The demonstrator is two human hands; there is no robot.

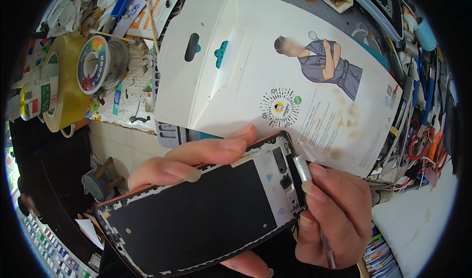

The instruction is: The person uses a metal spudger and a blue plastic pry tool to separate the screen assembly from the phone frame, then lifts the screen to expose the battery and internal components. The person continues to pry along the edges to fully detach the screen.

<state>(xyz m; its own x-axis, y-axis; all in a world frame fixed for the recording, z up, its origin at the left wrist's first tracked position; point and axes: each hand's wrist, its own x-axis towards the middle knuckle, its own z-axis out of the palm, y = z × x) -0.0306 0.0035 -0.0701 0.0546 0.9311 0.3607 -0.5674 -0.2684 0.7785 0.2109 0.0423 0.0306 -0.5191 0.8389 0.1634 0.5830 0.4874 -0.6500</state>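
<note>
Unfolded white cardboard (250, 64) amid workshop clutter

A cartoon figure (319, 64) with folded arms and a round dotted code (279, 107) are printed on it, with brownish stains toward its right end. To its left are a spool (102, 64) with a colourful label and a yellowish tape roll (73, 71). A thin stick (151, 25) crosses an orange-and-white package (162, 5). At right, red-handled scissors (423, 141) sit among jumbled tools. Lower left, a stool (105, 177) stands on tiled floor (118, 145).
</note>
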